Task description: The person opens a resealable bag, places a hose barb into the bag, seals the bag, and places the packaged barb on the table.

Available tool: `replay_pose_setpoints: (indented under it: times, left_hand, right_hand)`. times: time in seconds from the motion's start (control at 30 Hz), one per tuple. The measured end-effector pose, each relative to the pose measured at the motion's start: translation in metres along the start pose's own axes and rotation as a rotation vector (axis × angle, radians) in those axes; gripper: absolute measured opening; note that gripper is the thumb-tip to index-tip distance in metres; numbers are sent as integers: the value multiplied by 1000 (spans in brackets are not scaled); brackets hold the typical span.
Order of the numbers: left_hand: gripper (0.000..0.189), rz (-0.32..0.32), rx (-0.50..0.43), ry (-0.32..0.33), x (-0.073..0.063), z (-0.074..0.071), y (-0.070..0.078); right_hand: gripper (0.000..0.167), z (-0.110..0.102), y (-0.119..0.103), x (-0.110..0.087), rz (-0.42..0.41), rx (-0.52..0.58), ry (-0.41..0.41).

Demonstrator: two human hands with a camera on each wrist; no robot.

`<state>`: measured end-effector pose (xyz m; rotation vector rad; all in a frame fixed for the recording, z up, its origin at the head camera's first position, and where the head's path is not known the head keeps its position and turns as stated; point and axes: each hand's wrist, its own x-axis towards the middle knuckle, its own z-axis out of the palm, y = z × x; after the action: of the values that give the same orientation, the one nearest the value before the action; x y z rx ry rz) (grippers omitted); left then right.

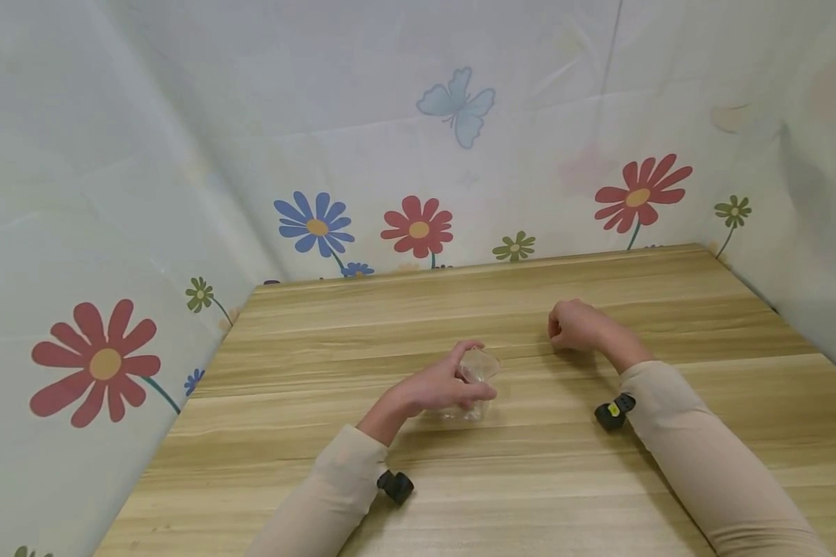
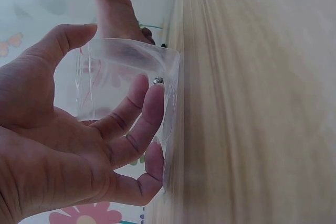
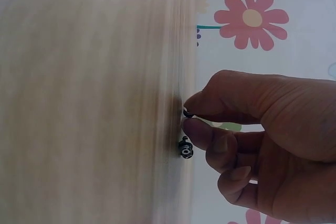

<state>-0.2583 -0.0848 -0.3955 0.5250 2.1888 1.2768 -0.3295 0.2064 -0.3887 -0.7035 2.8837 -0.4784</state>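
My left hand (image 1: 435, 389) holds a clear zip bag (image 1: 481, 363) near the middle of the table. In the left wrist view the thumb lies at the upper edge of the bag (image 2: 126, 51), and the bent fingers are against it. A tiny silvery bead-like piece (image 2: 158, 80) shows low in the bag. My right hand (image 1: 578, 325) is farther back and to the right, low over the table. Its thumb and forefinger pinch a tiny dark bead-like piece (image 3: 188, 113). Beside those fingertips, small black pieces with white marks (image 3: 185, 148) rest on the table.
The wood-grain table (image 1: 529, 472) reaches back to a white flowered cloth (image 1: 362, 155), which also hangs along both sides. Each sleeve carries a small black camera, one at the left cuff (image 1: 395, 487) and one at the right cuff (image 1: 615, 411).
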Motion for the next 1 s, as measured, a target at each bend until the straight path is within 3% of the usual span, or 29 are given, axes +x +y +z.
replay_pose_setpoints:
  times: [0.53,1.0]
  left_hand:
    - [84,0,-6,1,0,0,0]
    - [86,6,-15,2,0,-1,-1]
  right_hand:
    - [10,-5,-6,-1,21,19,9]
    - [4,-23,-51,-14,-64,2,86]
